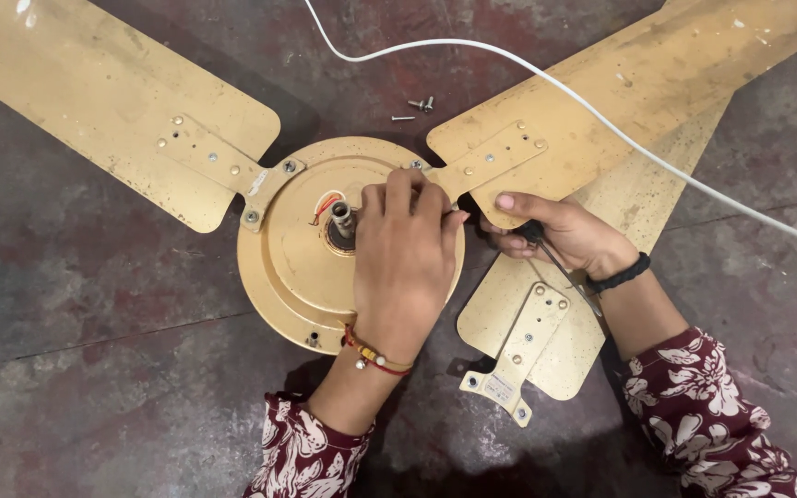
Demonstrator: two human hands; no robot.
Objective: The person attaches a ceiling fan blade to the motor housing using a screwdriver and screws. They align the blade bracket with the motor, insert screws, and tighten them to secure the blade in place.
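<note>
Ceiling fan lies upside-down on the floor (pixel 76 304), gold motor housing (pixel 297 267) centre, shaft and wires sticking up in the middle.

Left hand (pixel 403 263) lies over the right half of the housing, fingers curled and pinched together at the far-right rim, right where the right blade's bracket (pixel 495 157) meets the motor. Looks like it is seating or turning a small screw there; the screw itself is hidden under the fingertips, so can't confirm.

Right hand (pixel 560 235) sits just right of the housing, on the near edge of the right blade (pixel 657 83), closed around a screwdriver (pixel 560 267): dark handle in the fist, shank pointing near-right along the wrist.

To do it well, my read: line up the bracket hole with the housing hole first, start the screw by finger, keep the blade from swinging, then drive it.

Left blade (pixel 94 101) is bolted on at far left. A third blade (pixel 546 314) lies loose, near-right, under the right wrist, bracket toward the person. Spare screws (pixel 417 108) sit on the floor far of the housing, clear of both hands. White cable (pixel 601 124) runs across the right blade.
</note>
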